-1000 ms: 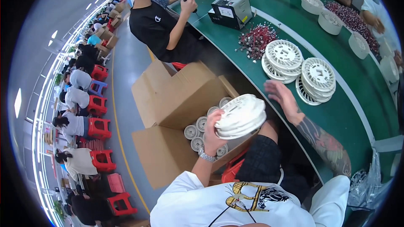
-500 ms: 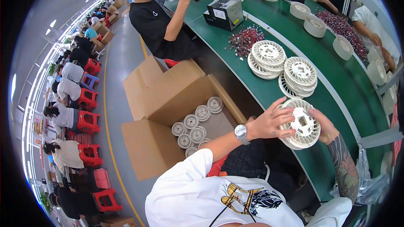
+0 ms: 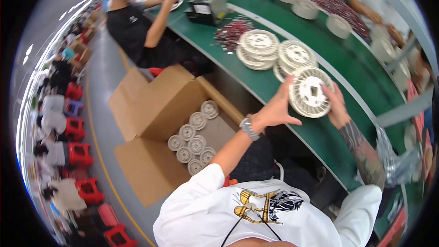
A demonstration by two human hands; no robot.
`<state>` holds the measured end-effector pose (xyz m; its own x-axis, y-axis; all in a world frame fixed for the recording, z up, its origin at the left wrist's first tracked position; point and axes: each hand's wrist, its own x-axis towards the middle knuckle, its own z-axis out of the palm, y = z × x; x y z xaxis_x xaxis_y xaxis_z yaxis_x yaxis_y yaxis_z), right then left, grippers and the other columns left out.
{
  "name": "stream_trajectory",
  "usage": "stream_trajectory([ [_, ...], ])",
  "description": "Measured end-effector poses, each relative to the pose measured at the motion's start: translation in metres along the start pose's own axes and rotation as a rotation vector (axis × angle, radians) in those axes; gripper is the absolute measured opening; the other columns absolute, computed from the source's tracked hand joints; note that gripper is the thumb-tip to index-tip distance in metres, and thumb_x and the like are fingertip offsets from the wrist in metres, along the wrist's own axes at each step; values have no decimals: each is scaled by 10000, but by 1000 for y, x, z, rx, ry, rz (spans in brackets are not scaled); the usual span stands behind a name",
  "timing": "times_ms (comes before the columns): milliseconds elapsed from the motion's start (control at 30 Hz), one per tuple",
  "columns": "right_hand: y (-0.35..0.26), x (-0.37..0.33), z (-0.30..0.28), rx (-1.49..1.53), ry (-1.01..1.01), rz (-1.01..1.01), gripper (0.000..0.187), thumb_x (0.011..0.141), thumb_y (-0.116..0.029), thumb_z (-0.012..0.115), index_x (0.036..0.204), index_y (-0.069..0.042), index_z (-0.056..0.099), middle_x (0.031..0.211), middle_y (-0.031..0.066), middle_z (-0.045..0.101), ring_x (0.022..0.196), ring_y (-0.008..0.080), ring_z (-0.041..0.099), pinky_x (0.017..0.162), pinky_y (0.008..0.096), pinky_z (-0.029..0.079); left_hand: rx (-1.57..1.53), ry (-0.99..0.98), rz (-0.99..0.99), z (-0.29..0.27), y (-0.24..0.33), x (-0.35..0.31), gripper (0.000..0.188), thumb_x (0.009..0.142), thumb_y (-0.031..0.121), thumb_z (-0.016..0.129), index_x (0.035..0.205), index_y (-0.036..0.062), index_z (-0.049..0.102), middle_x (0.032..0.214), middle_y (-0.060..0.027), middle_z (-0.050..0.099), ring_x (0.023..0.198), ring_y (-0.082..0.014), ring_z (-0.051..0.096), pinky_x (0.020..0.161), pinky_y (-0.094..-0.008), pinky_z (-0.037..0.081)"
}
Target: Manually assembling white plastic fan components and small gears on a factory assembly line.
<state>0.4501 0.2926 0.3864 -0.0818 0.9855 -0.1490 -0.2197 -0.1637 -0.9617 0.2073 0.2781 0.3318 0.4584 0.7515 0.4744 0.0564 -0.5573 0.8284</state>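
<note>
The held white disc point(image 3: 301, 95) is now sitting closer to the right pile point(image 3: 297, 53) than in the earlier frame. The right hand point(image 3: 338, 108) is clamping its fingers on the disc's right side, the thumb lying over its face; the left hand point(image 3: 274, 110) is touching the left rim, thumb spreading apart below. The disc is hanging over the green desk point(image 3: 334, 148), partly covering that pile from view. Beyond, the left pile point(image 3: 259, 41) is resting near a heap of red-and-white wires point(image 3: 233, 33). An open cardboard box point(image 3: 144, 171) beside the desk is holding more discs point(image 3: 197, 145).
</note>
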Motion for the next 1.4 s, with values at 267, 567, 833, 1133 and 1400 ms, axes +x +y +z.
stream_trajectory([
  [267, 12, -22, 3, -107, 175, 110, 584, 990, -236, 685, 1472, -27, 432, 1352, 104, 614, 1219, 192, 620, 1030, 350, 514, 123, 44, -152, 32, 6, -10, 1373, 609, 375, 989, 1647, 79, 141, 1686, -276, 103, 1561, -424, 188, 1260, -456, 266],
  [567, 52, -7, 47, -28, 268, 68, 912, 921, -350, 763, 1571, 31, 249, 1450, 211, 506, 1311, 284, 549, 1082, 386, 465, 390, 318, -66, 32, -14, -49, 1176, 691, 350, 951, 1617, 126, 262, 1665, -313, 98, 1514, -502, 232, 1220, -531, 291],
  [833, 72, 25, 96, -202, 267, -24, 889, 947, -419, 713, 1564, 50, 278, 1513, 245, 436, 1388, 314, 478, 1137, 397, 405, 537, 542, -66, 13, -17, -49, 1101, 670, 329, 970, 1554, 134, 344, 1648, -319, 138, 1490, -505, 289, 1198, -540, 328],
  [1133, 76, 33, 93, -283, 112, -18, 849, 992, -486, 618, 1565, 50, 293, 1558, 256, 374, 1456, 348, 387, 1211, 413, 298, 530, 660, -107, -17, -46, -45, 1111, 653, 353, 974, 1541, 162, 335, 1624, -336, 174, 1453, -532, 300, 1190, -560, 322],
  [1400, 105, -3, 84, -719, 94, -428, 761, 1065, -398, 548, 1592, 48, 226, 1623, 222, 310, 1522, 302, 296, 1243, 384, 239, 635, 564, -160, -31, -47, -34, 1107, 637, 427, 966, 1535, 114, 399, 1632, -320, 203, 1448, -495, 346, 1183, -548, 322],
])
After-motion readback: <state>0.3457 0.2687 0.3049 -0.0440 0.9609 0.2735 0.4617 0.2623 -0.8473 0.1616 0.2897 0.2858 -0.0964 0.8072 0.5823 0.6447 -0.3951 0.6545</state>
